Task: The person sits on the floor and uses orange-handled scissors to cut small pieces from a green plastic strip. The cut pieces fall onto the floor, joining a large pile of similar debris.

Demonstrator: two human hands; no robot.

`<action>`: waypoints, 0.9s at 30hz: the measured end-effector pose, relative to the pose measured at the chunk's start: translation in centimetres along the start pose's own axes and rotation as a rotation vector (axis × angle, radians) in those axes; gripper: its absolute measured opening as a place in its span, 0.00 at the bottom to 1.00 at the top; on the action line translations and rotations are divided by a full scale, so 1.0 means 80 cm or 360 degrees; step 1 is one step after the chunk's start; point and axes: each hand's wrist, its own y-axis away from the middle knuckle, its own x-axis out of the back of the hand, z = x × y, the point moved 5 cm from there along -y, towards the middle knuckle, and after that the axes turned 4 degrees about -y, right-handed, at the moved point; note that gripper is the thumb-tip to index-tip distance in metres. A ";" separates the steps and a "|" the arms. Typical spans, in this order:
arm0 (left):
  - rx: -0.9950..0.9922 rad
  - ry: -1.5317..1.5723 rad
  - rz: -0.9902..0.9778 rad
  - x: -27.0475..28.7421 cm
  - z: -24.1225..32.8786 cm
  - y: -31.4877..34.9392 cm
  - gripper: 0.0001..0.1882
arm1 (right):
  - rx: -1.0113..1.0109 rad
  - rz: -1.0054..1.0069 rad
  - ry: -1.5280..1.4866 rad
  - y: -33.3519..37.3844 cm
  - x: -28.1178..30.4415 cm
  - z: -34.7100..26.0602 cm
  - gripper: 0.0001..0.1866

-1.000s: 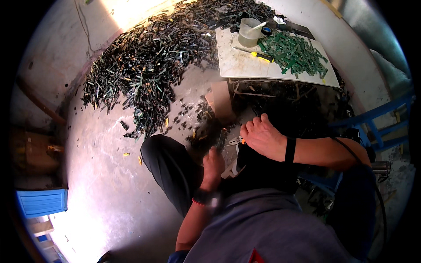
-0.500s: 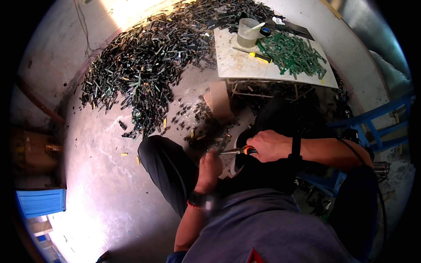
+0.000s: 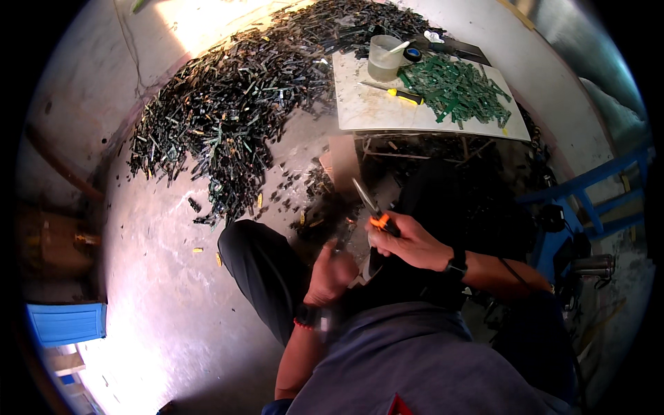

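We see the pliers in the right hand, up in front of the body and a little to the right of the left hand. The right hand wraps its fingers round the orange-and-black handles, and the metal nose points up and to the left, clear of the left hand. We cannot tell whether its jaws meet fully. The left hand is blurred, fingers curled and thumb raised; a dark smear shows by its fingertips, but we cannot tell whether it pinches anything.

We judge the pliers to be stiff and sturdy, fairly light for one hand, with most of the weight likely in the metal. The handles look like the surer hold, well back from the pivot, where we expect better grip and leverage; the bare nose is probably slicker and could nip a finger.

Beyond the hands, we find a piece of brown cardboard near the pliers, a large pile of dark strips on the floor, and green strips heaped on a white board
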 end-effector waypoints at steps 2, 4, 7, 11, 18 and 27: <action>0.0036 -0.0071 -0.0025 0.005 -0.005 -0.002 0.26 | 0.0054 0.0111 0.0076 -0.011 -0.010 -0.014 0.14; 0.0090 -0.0125 -0.0035 0.016 -0.012 -0.005 0.26 | 0.0130 0.0145 0.0212 -0.020 -0.013 -0.025 0.15; -0.0001 -0.0268 0.0063 0.022 -0.012 -0.007 0.25 | 0.0452 0.0082 0.0584 -0.022 -0.019 -0.034 0.15; -0.0011 -0.0185 0.0017 0.033 -0.018 -0.010 0.23 | 0.0426 0.0051 0.0673 -0.020 -0.031 -0.045 0.14; -0.0142 -0.0116 0.0006 0.025 -0.011 -0.007 0.19 | 0.0460 0.0031 0.0755 -0.026 -0.038 -0.045 0.17; -0.0976 -0.1544 0.0214 0.055 0.005 -0.005 0.14 | 0.0719 0.0347 0.2035 0.010 -0.002 -0.089 0.15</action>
